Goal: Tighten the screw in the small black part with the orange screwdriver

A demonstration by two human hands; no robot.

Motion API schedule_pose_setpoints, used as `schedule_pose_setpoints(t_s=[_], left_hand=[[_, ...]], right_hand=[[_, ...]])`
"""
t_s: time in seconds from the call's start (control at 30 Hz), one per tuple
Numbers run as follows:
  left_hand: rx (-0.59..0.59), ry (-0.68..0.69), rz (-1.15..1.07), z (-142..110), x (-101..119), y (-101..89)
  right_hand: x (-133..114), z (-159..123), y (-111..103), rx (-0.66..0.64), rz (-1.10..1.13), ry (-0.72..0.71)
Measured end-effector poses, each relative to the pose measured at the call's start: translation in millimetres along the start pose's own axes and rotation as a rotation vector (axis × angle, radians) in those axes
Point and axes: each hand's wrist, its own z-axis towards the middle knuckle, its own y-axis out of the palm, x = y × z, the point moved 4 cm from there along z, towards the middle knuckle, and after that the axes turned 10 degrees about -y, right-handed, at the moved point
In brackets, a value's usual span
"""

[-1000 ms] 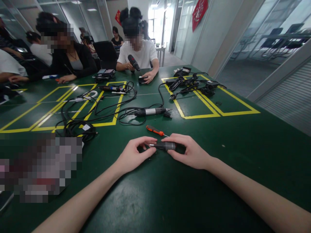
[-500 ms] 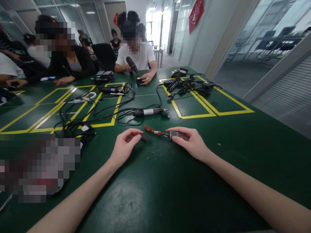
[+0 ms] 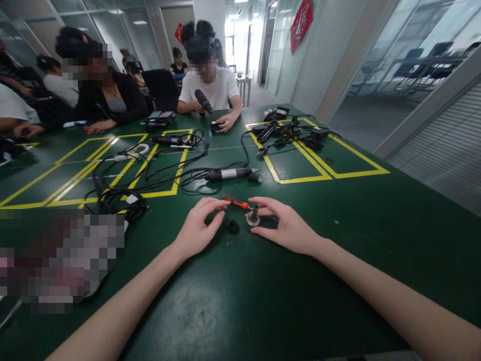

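Note:
My left hand (image 3: pixel 203 225) is open, thumb and fingers apart, just left of a small black ring-shaped cap (image 3: pixel 233 227) on the green table. Between the thumb and fingers of my right hand (image 3: pixel 283 223) is a dark round part with a shaft (image 3: pixel 253 219), its shaft pointing up and a pale ring around its base. The index finger stays clear of it. Behind both hands lies an orange screwdriver (image 3: pixel 236 201), near my left fingertips. Tiny screws (image 3: pixel 229 243) lie in front of the cap.
A grey-and-black electric screwdriver (image 3: pixel 229 174) with coiled black cables lies ahead. More tools and cables (image 3: pixel 285 131) sit within yellow tape at back right. Across the table, a person (image 3: pixel 210 90) holds a black power tool (image 3: pixel 204 100). A blurred-out item (image 3: pixel 86 260) is at left.
My left hand has let go of the black cap, which now rests on the table. My right hand has turned the dark part from lying sideways to shaft up.

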Motion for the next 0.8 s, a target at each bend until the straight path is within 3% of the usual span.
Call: schedule_pose_setpoints(t_s=[0.13, 0.33, 0.4, 0.53, 0.67, 0.73, 0.8], left_hand=[[-0.015, 0.1, 0.117, 19.5, -1.4, 8.2], [-0.254, 0.185, 0.358, 52.7, 5.4, 30.1], [-0.269, 0.177, 0.384, 59.4, 4.1, 29.6], [-0.237, 0.095, 0.374, 59.2, -8.8, 17.6], [-0.118, -0.02, 0.369, 46.1, -28.6, -2.4], [-0.055, -0.067, 0.366, 39.8, -36.0, -10.0], [-0.007, -0.097, 0.363, 35.7, -40.0, -13.3]], right_hand=[[-0.3, 1.3, 8.9, -0.058, -0.148, -0.131], [-2.0, 2.5, 7.2, -0.051, -0.201, -0.152], [-3.8, 2.3, 4.4, -0.045, -0.187, -0.174], [-7.1, 3.1, -8.1, 0.046, -0.197, -0.212], [-20.1, -0.9, -30.6, 0.241, -0.255, -0.279], [-34.2, -6.5, -34.7, 0.281, -0.323, -0.375], [-52.7, -12.0, -25.5, 0.208, -0.445, -0.552]])
